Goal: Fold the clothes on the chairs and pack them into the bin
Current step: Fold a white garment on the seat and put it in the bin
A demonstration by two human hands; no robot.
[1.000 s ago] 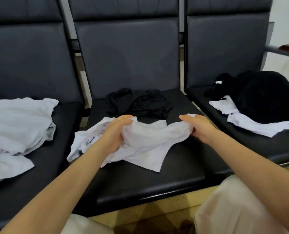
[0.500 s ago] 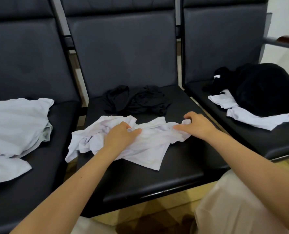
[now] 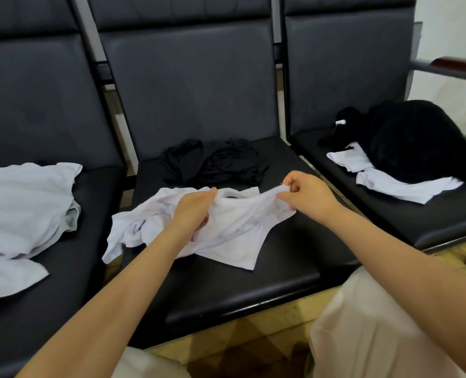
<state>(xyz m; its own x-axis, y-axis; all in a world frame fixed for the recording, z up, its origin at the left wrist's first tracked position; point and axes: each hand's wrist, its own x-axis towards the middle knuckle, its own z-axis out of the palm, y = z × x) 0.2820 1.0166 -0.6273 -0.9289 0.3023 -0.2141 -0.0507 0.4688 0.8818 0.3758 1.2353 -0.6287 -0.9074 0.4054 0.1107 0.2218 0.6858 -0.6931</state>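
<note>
A crumpled white garment (image 3: pixel 234 236) lies on the middle chair seat (image 3: pixel 226 285). My left hand (image 3: pixel 193 211) grips a bunch of its cloth near the middle. My right hand (image 3: pixel 305 195) pinches its right edge and lifts it a little off the seat. Behind it a black garment (image 3: pixel 215 162) lies rumpled at the back of the same seat. No bin is in view.
A pile of white clothes (image 3: pixel 22 211) covers the left chair seat. On the right chair a black garment (image 3: pixel 417 140) lies over a white one (image 3: pixel 395 186). A wooden armrest (image 3: pixel 458 65) sticks out at far right. My knees are at the bottom edge.
Both hands pressed down onto the white garment, then took fresh holds; the right hand now pinches the right edge and raises it, the left grips cloth nearer the middle.
</note>
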